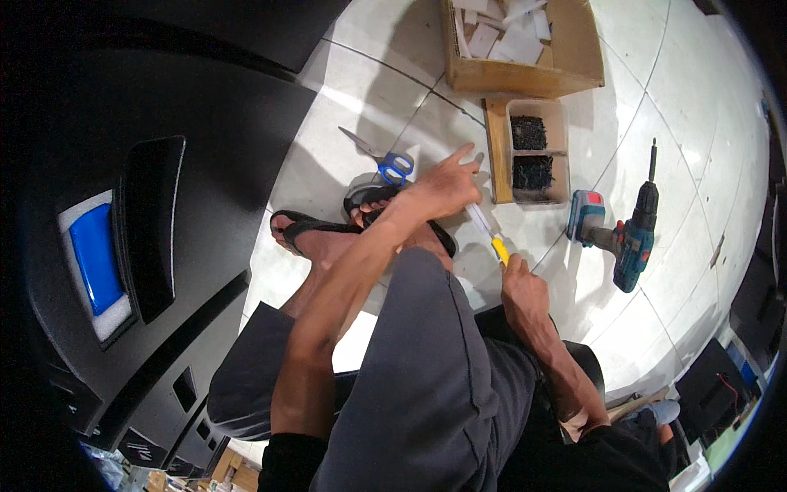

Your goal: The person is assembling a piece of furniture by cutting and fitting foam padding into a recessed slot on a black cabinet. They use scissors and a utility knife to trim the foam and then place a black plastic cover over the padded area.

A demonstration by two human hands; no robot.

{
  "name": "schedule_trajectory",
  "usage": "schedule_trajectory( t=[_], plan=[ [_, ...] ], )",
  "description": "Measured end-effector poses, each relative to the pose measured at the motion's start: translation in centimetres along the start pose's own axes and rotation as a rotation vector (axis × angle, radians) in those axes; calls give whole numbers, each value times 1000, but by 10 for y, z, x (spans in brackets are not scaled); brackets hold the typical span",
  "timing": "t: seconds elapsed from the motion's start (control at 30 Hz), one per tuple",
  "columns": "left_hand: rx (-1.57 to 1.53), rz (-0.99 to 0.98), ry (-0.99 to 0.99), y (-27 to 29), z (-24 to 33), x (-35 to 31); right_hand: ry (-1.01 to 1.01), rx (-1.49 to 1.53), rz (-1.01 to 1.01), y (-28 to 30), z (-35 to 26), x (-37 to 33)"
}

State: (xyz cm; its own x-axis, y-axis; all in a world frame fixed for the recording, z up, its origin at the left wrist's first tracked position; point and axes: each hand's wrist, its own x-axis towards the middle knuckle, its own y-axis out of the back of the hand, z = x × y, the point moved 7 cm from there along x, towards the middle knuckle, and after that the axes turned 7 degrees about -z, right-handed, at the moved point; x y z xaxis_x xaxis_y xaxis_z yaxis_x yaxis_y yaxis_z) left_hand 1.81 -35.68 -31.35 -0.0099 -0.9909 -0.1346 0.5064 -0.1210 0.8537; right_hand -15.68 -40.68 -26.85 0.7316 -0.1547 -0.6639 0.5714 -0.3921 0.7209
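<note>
- Grasping in right hand [525,289], with fingers closed around it, a yellow cutter [499,249]; directing its tip forward and to the left, toward a narrow white strip [478,220].
- Holding left hand [447,187] low above the tiled floor [619,115], back of hand upward, index finger stretched forward. Cannot tell about any pinch on the strip, its upper end being hidden under this hand.
- Having the strip between both hands, in line with the cutter; not clear about touching of the blade.
- Having near the left hand, on its left side, scissors [379,153] with blue handles.
- Having ahead a plastic container [539,153] with black material in both compartments, and just beside it a wooden bar [498,152].
- Having farther ahead a cardboard box [525,82] with white scraps [520,41] inside.
- Having to the right, on the floor, a cordless drill [633,246], bit pointing forward.
- Wearing dark grey trousers [410,344] and black sandals [316,223].
</note>
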Motion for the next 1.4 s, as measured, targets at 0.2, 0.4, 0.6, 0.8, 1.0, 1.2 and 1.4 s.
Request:
schedule_trajectory(
  t=[0.2,0.4,0.6,0.8,1.0,1.2,1.4],
  plan=[
    [-203,102,46,27,-10,-18,9,-17,8,33,-10,-21],
    [-489,16,99,21,-22,-24,64,12,42,61,-23,-36],
    [-695,-38,176,0,-35,-38,84,5,35,65,-33,-29],
    [-647,56,271,6,-42,-52,119,46,87,63,-39,-11],
    [-802,18,222,2,-50,-59,179,-2,155,67,-50,0],
    [-963,57,176,2,-55,-53,156,65,84,59,-39,-6],
    [-1033,49,163,2,-63,-50,158,29,88,62,-37,-7]
  ],
)
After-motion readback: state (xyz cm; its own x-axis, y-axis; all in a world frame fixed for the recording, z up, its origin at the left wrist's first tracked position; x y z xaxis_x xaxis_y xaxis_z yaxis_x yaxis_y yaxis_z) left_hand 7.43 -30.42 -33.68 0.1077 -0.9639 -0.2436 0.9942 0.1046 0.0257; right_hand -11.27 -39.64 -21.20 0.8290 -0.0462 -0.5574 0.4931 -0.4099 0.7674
